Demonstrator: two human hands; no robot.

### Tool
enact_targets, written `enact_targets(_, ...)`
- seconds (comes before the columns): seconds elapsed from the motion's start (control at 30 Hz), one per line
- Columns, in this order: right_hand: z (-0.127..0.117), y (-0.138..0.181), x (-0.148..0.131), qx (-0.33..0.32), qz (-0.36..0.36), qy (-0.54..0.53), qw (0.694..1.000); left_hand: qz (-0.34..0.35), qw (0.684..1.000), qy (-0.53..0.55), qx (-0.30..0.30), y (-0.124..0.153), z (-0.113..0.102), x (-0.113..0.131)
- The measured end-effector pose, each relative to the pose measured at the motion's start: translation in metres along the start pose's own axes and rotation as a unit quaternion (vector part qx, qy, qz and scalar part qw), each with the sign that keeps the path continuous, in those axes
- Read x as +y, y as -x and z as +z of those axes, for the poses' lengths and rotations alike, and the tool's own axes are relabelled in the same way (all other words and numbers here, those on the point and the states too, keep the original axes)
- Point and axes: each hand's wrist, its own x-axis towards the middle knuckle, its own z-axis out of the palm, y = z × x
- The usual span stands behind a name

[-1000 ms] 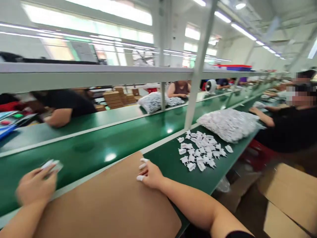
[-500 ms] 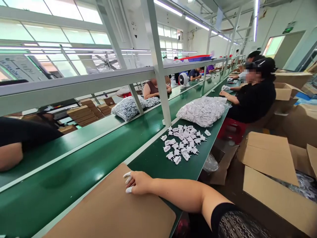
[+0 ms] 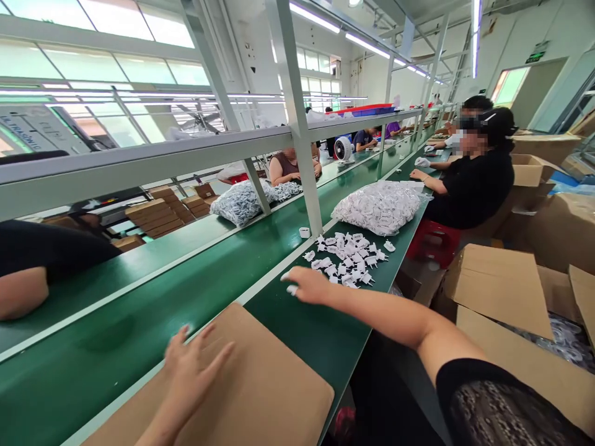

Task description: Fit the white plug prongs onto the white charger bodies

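Note:
My left hand (image 3: 193, 368) hovers over the brown cardboard sheet (image 3: 260, 396) lying on the green bench, fingers spread and holding nothing. My right hand (image 3: 304, 284), with white fingertip covers, reaches across the green surface toward a scatter of small white plug parts (image 3: 346, 257); its fingers are extended and nothing is in them. The hand is just short of the nearest parts. Behind the scatter lies a clear bag full of the same white parts (image 3: 379, 207).
A green conveyor belt (image 3: 153, 297) runs along the bench under a grey shelf frame (image 3: 297, 124). Another bag of parts (image 3: 239, 201) lies across the belt. A person in black (image 3: 469, 179) sits to the right; open cardboard boxes (image 3: 506, 291) stand at my right.
My right hand left the cardboard edge and moved forward toward the white parts. My left hand came back into view above the cardboard, without the white piece it held earlier.

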Motion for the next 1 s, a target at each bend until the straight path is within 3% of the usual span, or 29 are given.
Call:
enact_targets(0.1, -0.057, 0.018, 0.063, 0.065, 0.16, 0.107, 0.979, 0.065, 0.994, 0.056, -0.072, 0.014, 0.044, 0.035)
enact_targets(0.2, -0.108, 0.042, 0.124, 0.113, 0.28, 0.17, 0.938, 0.109, 0.989, 0.077, -0.057, 0.019, 0.074, 0.055)
enact_targets(0.3, -0.145, 0.065, 0.172, 0.116, 0.369, 0.207, 0.899, 0.102, 0.989, 0.083, -0.073, 0.018, 0.085, 0.055)
enact_targets(0.43, -0.172, 0.077, 0.213, 0.11, 0.428, 0.237, 0.865, 0.079, 0.99, 0.096, -0.072, 0.017, 0.084, 0.048)
enact_targets(0.7, -0.177, 0.042, 0.238, 0.146, 0.404, 0.253, 0.867, 0.091, 0.989, 0.092, -0.071, 0.018, 0.077, 0.053)
enact_targets(1.0, -0.177, 0.027, 0.229, 0.185, 0.423, 0.216, 0.86, 0.087, 0.988, 0.104, -0.068, 0.018, 0.071, 0.055)
